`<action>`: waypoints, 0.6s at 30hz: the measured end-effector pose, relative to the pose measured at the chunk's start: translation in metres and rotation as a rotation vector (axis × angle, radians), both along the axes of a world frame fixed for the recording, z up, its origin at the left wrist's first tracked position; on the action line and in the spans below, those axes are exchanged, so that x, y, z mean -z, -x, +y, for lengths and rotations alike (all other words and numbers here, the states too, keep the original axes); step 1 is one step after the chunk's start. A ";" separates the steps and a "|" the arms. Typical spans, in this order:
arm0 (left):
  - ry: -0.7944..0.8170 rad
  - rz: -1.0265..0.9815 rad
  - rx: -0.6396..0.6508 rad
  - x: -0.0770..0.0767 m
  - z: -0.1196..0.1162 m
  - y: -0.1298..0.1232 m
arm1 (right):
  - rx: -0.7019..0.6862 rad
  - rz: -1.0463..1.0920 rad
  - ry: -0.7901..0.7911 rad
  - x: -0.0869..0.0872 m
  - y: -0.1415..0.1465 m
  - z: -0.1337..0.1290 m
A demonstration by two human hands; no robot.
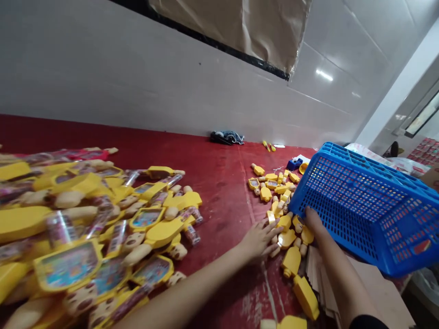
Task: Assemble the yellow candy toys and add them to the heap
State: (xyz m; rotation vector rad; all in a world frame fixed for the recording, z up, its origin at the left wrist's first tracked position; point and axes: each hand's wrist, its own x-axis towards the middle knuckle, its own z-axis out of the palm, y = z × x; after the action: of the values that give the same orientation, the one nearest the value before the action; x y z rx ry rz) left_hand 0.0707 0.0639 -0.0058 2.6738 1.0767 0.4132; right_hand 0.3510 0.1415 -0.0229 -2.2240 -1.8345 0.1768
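Note:
My left hand (255, 240) lies palm down with its fingers spread, touching the edge of a pile of small yellow plastic toys (286, 238). My right hand (313, 219) holds the near left edge of a blue plastic basket (350, 185); its fingertips are partly hidden. The basket is tipped on its side with its open mouth towards me, and its inside shows only bare mesh. Beneath my right forearm lie several flat brown cardboard pieces (373, 283). More yellow toys (306, 297) trail towards me along the cardboard.
A large heap of yellow toys with clear tubes and printed panels (147, 217) covers the left of the red table (219, 183). Against the wall lie a dark bundle (227, 137) and yellow-handled tools (269, 146). A blue object (294, 164) sits behind the smaller pile.

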 end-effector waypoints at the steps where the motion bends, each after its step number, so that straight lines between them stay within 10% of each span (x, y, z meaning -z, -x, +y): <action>1: 0.010 -0.010 -0.022 0.005 0.006 -0.006 | -0.005 0.035 -0.033 -0.002 0.001 -0.004; 11: 0.179 -0.074 -0.279 0.020 -0.014 0.032 | -0.014 0.762 -0.356 -0.040 0.060 -0.039; 18: 0.490 -0.319 -0.456 0.019 -0.061 0.086 | -0.086 1.529 -0.225 -0.069 0.151 -0.088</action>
State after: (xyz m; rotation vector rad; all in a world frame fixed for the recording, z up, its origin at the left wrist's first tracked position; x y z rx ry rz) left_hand -0.0152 0.0028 -0.0247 1.8610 1.4542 0.5466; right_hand 0.1999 0.0531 0.0458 -1.0829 -0.9253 1.1860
